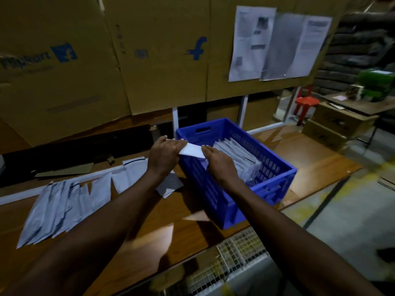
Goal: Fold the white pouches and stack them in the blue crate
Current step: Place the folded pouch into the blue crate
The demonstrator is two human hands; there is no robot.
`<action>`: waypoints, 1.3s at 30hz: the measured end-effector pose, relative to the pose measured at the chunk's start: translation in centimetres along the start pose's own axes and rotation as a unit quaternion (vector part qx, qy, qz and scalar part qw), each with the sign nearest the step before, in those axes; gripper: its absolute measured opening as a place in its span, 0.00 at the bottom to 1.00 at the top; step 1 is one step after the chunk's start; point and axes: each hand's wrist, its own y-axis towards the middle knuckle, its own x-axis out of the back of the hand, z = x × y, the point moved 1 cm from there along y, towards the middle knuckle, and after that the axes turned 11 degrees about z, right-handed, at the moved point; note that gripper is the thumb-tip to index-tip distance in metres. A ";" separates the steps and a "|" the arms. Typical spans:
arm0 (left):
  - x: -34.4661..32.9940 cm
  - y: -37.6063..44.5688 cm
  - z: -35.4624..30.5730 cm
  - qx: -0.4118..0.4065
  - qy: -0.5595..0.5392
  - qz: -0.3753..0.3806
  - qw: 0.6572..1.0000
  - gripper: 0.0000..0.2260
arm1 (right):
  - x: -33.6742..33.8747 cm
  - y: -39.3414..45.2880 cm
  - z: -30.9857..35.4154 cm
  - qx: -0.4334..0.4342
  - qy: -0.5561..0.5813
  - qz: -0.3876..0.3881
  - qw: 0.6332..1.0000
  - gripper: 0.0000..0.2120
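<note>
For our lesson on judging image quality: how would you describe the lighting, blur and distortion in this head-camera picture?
Head view: dim overall, with glare patches on the wooden table; motion blur smears the loose pouches and wall papers; wide-angle distortion bends the cardboard boxes; the blue crate stays fairly sharp.

Left hand and right hand outstretched, fingers seemingly pinching.

1. Brown cardboard sheets with blue logos fill the upper left and centre as a wall.
2. Printed papers hang at upper right.
3. A red plastic stool stands at right.
4. A wooden tabletop spans the lower frame; the light is dim.
</note>
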 end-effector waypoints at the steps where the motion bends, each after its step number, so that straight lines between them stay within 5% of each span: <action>1: -0.2 1.2 -0.7 -0.008 -0.002 0.005 1.000 0.25 | 0.3 -0.2 -1.3 -0.006 0.013 -0.006 1.000 0.24; 10: -3.8 10.7 -4.7 -0.112 -0.029 0.164 0.980 0.17 | 0.1 0.4 -10.0 -0.105 0.070 0.086 0.988 0.07; 17: -10.1 16.3 -5.6 -0.160 -0.025 0.263 0.951 0.15 | -3.5 3.7 -14.7 -0.184 0.131 0.168 0.960 0.11; 22: -15.8 19.3 -4.3 -0.104 -0.093 0.371 0.918 0.15 | -6.8 5.9 -16.5 -0.232 0.165 0.191 0.939 0.11; 29: -21.4 21.5 -3.7 -0.158 -0.031 0.368 0.916 0.11 | -10.0 8.1 -18.2 -0.265 0.148 0.234 0.923 0.12; 39: -24.5 22.7 -4.0 -0.127 -0.016 0.433 0.892 0.16 | -11.1 10.3 -19.6 -0.250 0.086 0.284 0.921 0.15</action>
